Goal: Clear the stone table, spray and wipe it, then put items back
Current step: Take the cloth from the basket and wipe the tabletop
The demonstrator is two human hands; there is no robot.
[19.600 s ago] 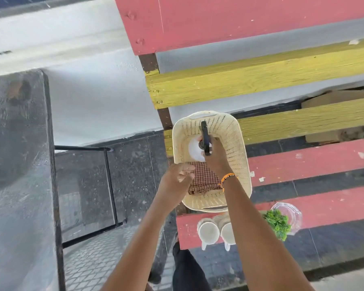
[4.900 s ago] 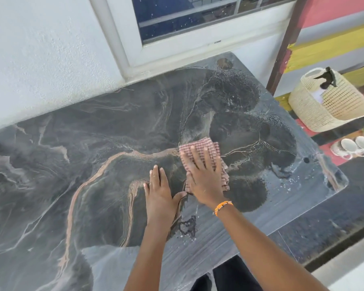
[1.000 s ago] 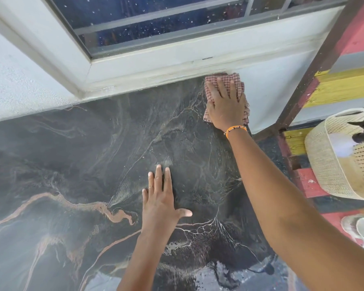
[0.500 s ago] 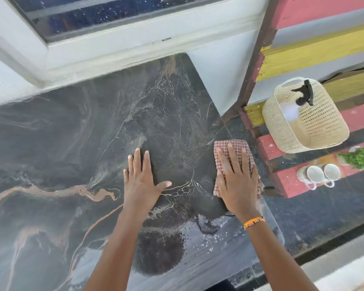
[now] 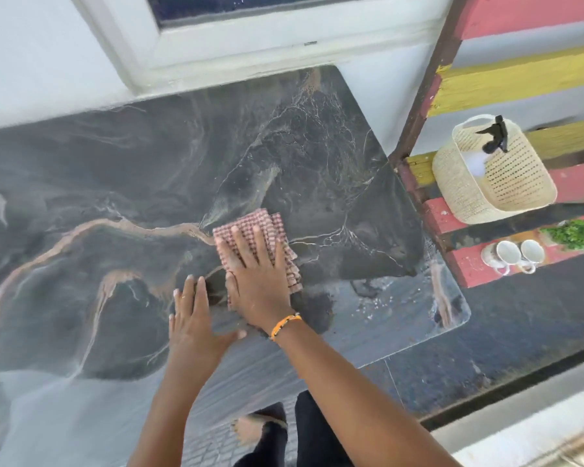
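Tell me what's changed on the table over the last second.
The right hand has swept the checked cloth from the far corner by the window back to mid-table, pressing it flat. The left hand stays flat on the stone table; spray bottle still in the basket.

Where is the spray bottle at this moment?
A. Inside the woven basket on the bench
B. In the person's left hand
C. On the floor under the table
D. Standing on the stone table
A: the spray bottle stands in the basket on the bench, its black trigger above the rim.
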